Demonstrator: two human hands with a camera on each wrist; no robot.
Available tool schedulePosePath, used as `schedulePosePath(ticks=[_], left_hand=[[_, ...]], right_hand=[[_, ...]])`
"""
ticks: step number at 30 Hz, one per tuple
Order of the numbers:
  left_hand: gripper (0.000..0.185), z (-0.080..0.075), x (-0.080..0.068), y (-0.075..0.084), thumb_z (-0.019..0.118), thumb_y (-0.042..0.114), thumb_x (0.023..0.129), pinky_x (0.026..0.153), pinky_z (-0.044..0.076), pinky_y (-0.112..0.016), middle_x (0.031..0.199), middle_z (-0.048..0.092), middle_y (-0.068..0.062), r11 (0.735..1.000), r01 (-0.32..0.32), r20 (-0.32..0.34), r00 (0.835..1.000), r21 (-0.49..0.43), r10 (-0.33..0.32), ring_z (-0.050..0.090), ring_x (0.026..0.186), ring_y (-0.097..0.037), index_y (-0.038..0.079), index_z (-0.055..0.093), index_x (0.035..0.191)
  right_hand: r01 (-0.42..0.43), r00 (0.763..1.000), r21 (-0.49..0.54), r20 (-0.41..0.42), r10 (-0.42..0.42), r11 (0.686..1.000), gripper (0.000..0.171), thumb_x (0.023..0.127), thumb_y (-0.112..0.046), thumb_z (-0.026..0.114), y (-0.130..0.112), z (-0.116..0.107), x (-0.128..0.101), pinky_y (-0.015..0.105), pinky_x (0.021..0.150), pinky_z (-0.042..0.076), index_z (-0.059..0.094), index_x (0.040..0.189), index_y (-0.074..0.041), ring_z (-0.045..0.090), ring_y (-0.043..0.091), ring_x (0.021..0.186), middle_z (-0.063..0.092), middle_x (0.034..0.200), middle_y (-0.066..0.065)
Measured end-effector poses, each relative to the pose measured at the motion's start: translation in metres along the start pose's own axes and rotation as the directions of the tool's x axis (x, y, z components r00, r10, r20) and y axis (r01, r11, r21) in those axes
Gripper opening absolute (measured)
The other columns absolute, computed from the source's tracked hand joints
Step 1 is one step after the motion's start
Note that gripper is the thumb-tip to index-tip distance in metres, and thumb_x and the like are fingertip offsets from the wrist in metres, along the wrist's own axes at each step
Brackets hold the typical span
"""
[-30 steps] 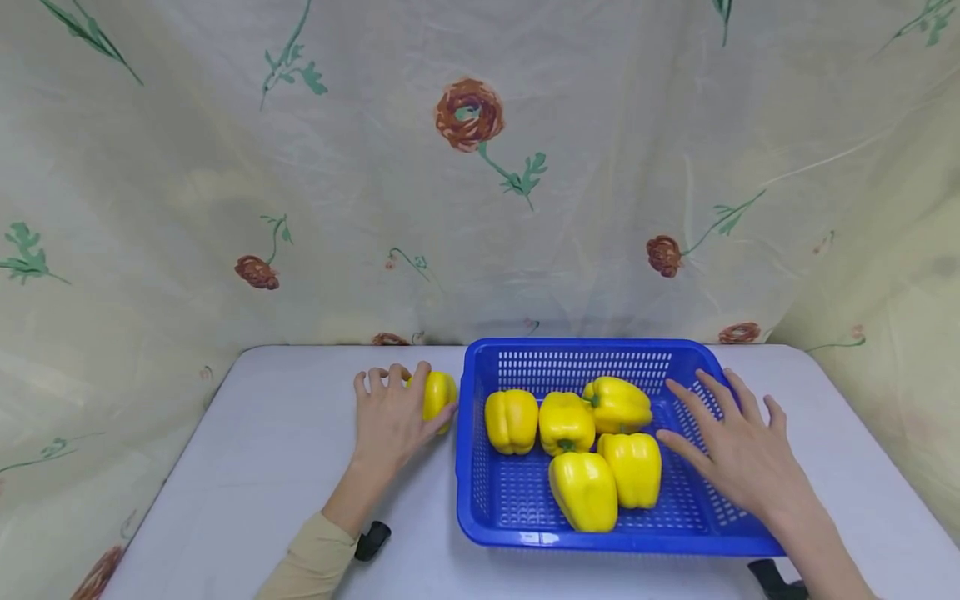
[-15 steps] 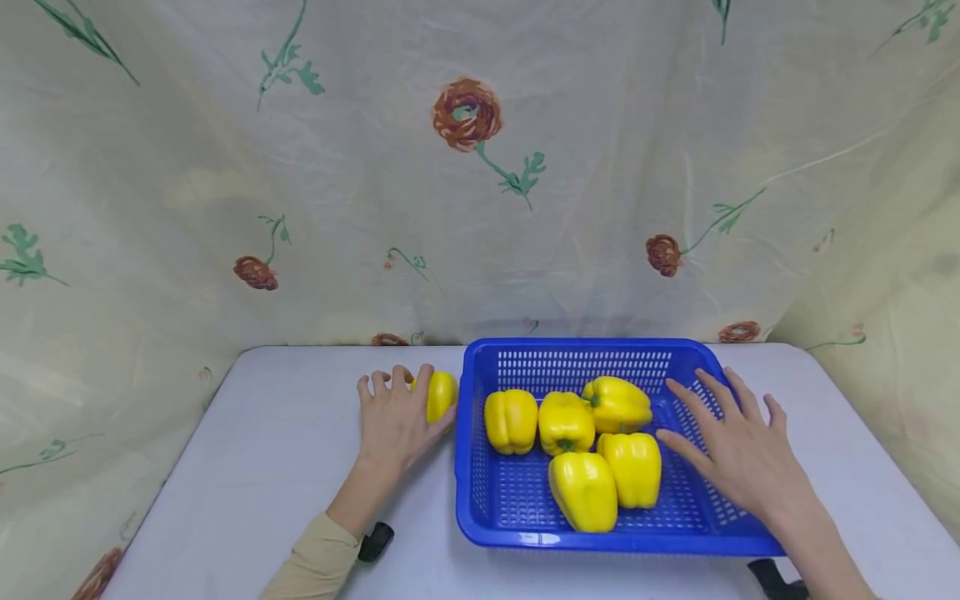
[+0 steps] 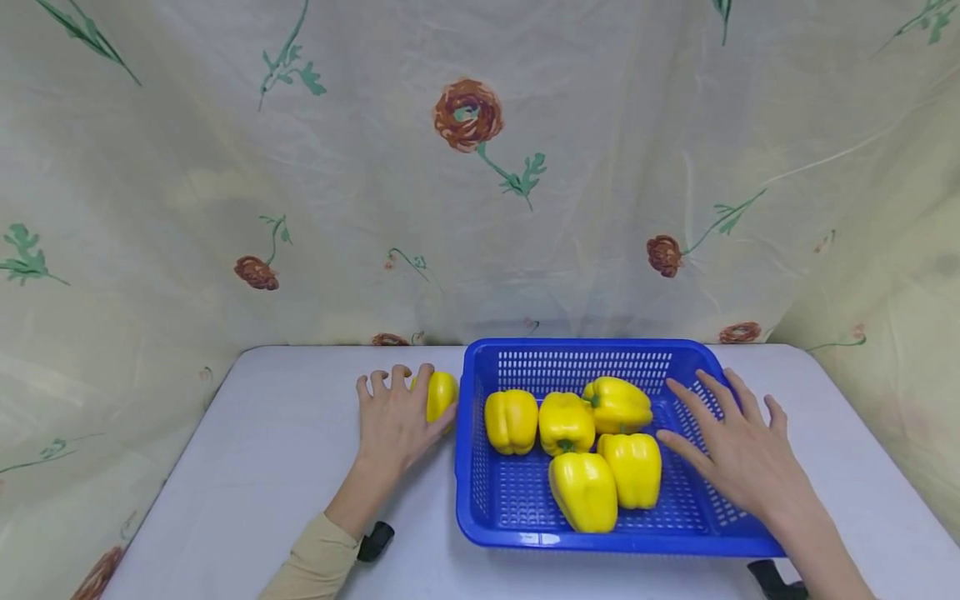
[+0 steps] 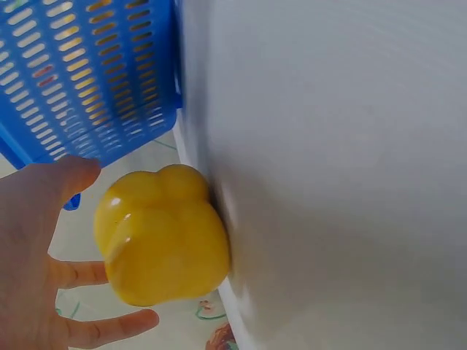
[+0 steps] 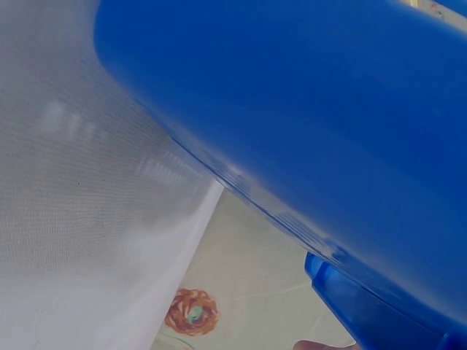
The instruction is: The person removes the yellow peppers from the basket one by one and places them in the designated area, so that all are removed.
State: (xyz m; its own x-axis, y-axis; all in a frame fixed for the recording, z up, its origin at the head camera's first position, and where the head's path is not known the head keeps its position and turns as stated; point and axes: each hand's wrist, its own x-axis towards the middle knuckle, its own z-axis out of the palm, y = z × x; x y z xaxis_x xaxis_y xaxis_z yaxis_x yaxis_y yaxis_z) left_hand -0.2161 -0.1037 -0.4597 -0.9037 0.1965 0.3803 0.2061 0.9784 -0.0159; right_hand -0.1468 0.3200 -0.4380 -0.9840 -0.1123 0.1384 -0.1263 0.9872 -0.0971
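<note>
A loose yellow pepper (image 3: 442,392) lies on the white table (image 3: 285,467), just left of a blue perforated basket (image 3: 585,343). My left hand (image 3: 395,410) cups this pepper from the left, fingers curled over its top and thumb on its near side. The left wrist view shows the pepper (image 4: 164,237) resting on the table between thumb and fingers (image 4: 109,327), with the basket (image 4: 80,80) behind. Several yellow peppers (image 3: 566,421) lie in the basket. My right hand (image 3: 723,421) is spread flat over the basket's right part, beside one pepper (image 3: 633,468). The basket's wall (image 5: 292,109) fills the right wrist view.
A flowered cloth (image 3: 480,208) hangs close behind the table and along both sides. The basket takes up the right middle of the table. Bare tabletop lies left of my left hand and along the front edge. A dark strap (image 3: 372,540) shows at my left wrist.
My left hand and the loose pepper have shifted very slightly towards the basket. The right hand and the peppers in the basket have not moved.
</note>
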Motion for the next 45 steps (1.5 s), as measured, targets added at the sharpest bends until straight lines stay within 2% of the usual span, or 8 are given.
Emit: schedulePosePath(ticks=[16,21,29,34,40,45], left_hand=[[0.066,-0.016,-0.002,0.007,0.055,0.07,0.101,0.109,0.047,-0.067,0.134,0.07,-0.023,1.0,-0.002,0.022,1.0,0.009,0.002,0.064,0.119,-0.052,0.019,0.062,0.142],[0.064,-0.025,-0.002,0.008,0.056,0.068,0.101,0.111,0.046,-0.07,0.136,0.069,-0.023,1.0,-0.006,0.003,1.0,0.008,0.006,0.063,0.123,-0.052,0.02,0.062,0.144],[0.047,-0.043,-0.005,0.015,0.069,0.043,0.101,0.113,0.046,-0.072,0.138,0.069,-0.021,1.0,-0.022,-0.025,0.999,-0.009,0.022,0.062,0.126,-0.051,0.021,0.064,0.143],[0.045,-0.054,-0.01,0.024,0.068,0.04,0.103,0.115,0.045,-0.071,0.141,0.067,-0.019,0.999,-0.03,-0.012,0.999,-0.031,0.029,0.06,0.129,-0.05,0.021,0.064,0.144],[0.049,-0.063,-0.012,0.04,0.068,0.049,0.103,0.117,0.046,-0.07,0.144,0.066,-0.018,0.991,-0.1,-0.019,0.995,-0.083,0.099,0.06,0.131,-0.048,0.023,0.063,0.144],[0.063,-0.068,-0.009,0.052,0.071,0.062,0.097,0.118,0.046,-0.067,0.15,0.06,-0.017,0.972,-0.209,0.058,0.975,-0.109,0.216,0.061,0.132,-0.045,0.029,0.059,0.149]], right_hand=[[0.005,1.0,-0.004,-0.002,-0.005,1.0,0.079,0.101,-0.066,0.059,0.0,0.0,0.001,0.094,0.112,0.019,0.044,0.162,-0.018,0.022,0.062,0.153,0.036,0.166,0.033],[0.011,1.0,-0.011,-0.015,-0.011,1.0,0.078,0.101,-0.065,0.062,0.001,-0.001,0.002,0.094,0.112,0.019,0.045,0.162,-0.018,0.023,0.062,0.152,0.037,0.166,0.033],[0.019,1.0,-0.02,-0.016,-0.019,1.0,0.079,0.1,-0.064,0.064,0.001,0.0,0.0,0.094,0.111,0.02,0.046,0.161,-0.018,0.025,0.062,0.152,0.039,0.165,0.033],[0.018,1.0,-0.016,0.003,-0.018,1.0,0.08,0.1,-0.065,0.063,-0.001,0.003,-0.001,0.095,0.111,0.02,0.046,0.161,-0.018,0.024,0.062,0.152,0.039,0.165,0.032],[0.016,1.0,-0.014,-0.008,-0.016,1.0,0.079,0.1,-0.064,0.065,0.0,0.002,0.0,0.095,0.111,0.019,0.046,0.161,-0.018,0.024,0.062,0.152,0.038,0.166,0.032],[0.016,1.0,-0.019,-0.007,-0.016,1.0,0.08,0.1,-0.064,0.064,0.0,0.0,0.0,0.095,0.111,0.019,0.046,0.161,-0.017,0.024,0.062,0.152,0.038,0.165,0.033]])
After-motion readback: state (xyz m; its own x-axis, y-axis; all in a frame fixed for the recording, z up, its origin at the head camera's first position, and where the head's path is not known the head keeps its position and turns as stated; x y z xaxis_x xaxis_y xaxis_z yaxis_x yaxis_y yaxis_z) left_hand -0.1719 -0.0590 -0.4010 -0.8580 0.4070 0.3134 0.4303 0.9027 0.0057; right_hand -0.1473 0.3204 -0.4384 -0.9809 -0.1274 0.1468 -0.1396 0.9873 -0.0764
